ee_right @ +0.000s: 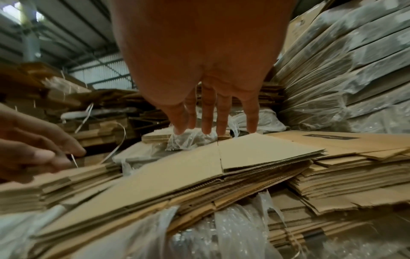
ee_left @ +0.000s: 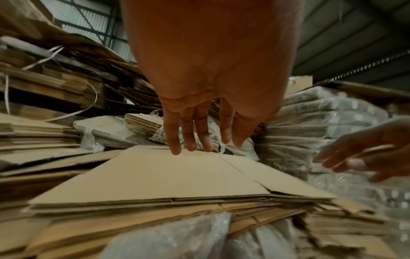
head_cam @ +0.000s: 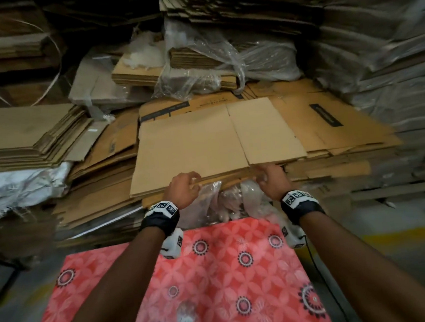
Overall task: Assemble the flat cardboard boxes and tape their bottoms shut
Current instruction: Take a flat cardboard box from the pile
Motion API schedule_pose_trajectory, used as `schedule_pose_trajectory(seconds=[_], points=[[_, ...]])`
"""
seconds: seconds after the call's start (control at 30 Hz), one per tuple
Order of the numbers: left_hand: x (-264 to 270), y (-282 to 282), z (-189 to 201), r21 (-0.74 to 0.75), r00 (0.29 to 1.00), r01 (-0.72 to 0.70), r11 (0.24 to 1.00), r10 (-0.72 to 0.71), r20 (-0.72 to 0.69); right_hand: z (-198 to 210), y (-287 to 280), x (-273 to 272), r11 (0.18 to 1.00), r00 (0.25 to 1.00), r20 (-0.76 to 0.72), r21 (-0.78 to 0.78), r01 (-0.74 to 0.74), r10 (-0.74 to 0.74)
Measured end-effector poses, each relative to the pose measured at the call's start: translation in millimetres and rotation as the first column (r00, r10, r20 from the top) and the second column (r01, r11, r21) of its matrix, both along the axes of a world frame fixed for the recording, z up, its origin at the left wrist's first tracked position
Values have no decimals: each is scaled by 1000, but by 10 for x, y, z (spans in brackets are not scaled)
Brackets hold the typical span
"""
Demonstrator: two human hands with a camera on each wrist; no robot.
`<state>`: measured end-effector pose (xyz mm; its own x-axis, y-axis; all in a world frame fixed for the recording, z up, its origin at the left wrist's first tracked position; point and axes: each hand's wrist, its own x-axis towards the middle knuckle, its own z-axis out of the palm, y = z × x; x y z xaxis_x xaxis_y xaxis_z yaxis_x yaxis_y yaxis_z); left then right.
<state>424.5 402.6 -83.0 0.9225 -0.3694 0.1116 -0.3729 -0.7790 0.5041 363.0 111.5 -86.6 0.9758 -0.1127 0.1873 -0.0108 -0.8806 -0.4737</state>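
Head view: both hands reach to the near edge of the top flat box (head_cam: 204, 146), which lies on a stack of cardboard (head_cam: 100, 197) ahead. Left hand (head_cam: 184, 189) and right hand (head_cam: 270, 180) have fingers loosely extended, gripping nothing yet. Judgement: the sheet is light and stiff but bends at its creases; take the near edge with hands well apart. Plastic wrap (head_cam: 225, 198) below may snag.

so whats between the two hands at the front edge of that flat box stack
In the head view, crumpled clear plastic wrap fills the gap between the left hand and right hand, just under the top flat box.
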Motion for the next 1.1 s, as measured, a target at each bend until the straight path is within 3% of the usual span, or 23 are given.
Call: schedule_pose_trajectory(seconds=[0.2, 0.43, 0.77, 0.93, 1.1], points=[[-938, -183, -66, -245, 984, 177, 953, -175, 30, 132, 336, -1161, 979, 976, 187, 187, 78, -113], [-2083, -604, -377, -401, 885, 410, 819, -463, -41, -148, 575, -2834, 898, 893, 181, 245, 365, -412], [-3626, -1519, -716, -365, 638, 689, 626, -763, -106, -729, 575, -4979, 583, 594, 82, 335, 740, -800], [-4154, -2034, -799, -324, 545, 762, 560, -826, -147, -914, 341, -5510, 446, 474, 23, 379, 810, -880], [-4511, -2478, -930, -269, 532, 771, 577, -816, -224, -1126, 17, -5745, 364, 420, -56, 403, 840, -906]])
